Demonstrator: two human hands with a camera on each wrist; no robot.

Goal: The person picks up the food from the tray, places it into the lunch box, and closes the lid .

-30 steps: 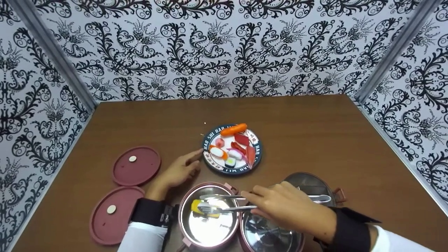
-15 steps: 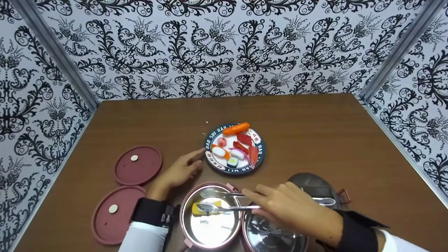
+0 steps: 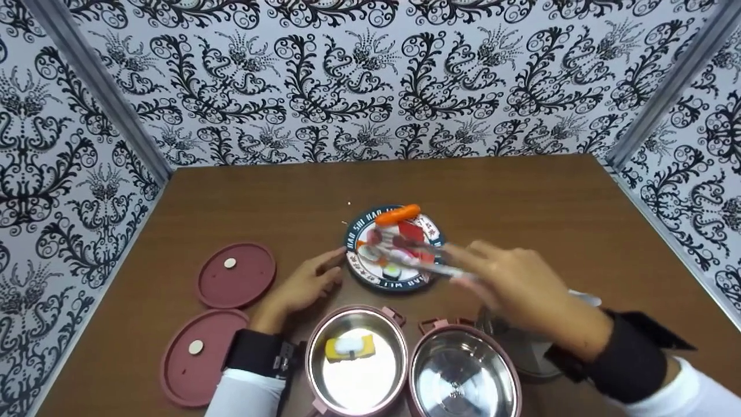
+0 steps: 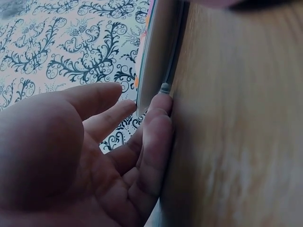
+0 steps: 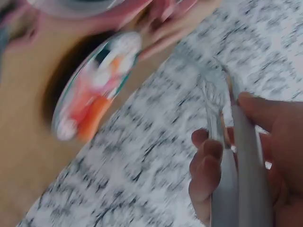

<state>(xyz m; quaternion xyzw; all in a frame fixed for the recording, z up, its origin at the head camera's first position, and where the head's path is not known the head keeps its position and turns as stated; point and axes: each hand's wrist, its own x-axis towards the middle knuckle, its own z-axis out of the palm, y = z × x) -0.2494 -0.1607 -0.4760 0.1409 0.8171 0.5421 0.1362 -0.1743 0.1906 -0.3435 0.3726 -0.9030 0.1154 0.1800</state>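
One yellow sushi (image 3: 365, 344) is lying in the left pot (image 3: 313, 330), while the carrot (image 3: 397, 215), maki (image 3: 391, 271) and other pieces (image 3: 411, 232) are sitting on the plate (image 3: 360, 273), so the work is looking early. The right hand (image 3: 515, 281) is gripping the tongs (image 5: 248, 165), blurred over the plate and seemingly holding nothing; the left hand (image 3: 311, 284) is resting loosely extended fingers against the plate's edge.

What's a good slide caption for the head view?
Right hand holds tongs over the food plate; left hand at its rim, a yellow-and-white piece in one pot.
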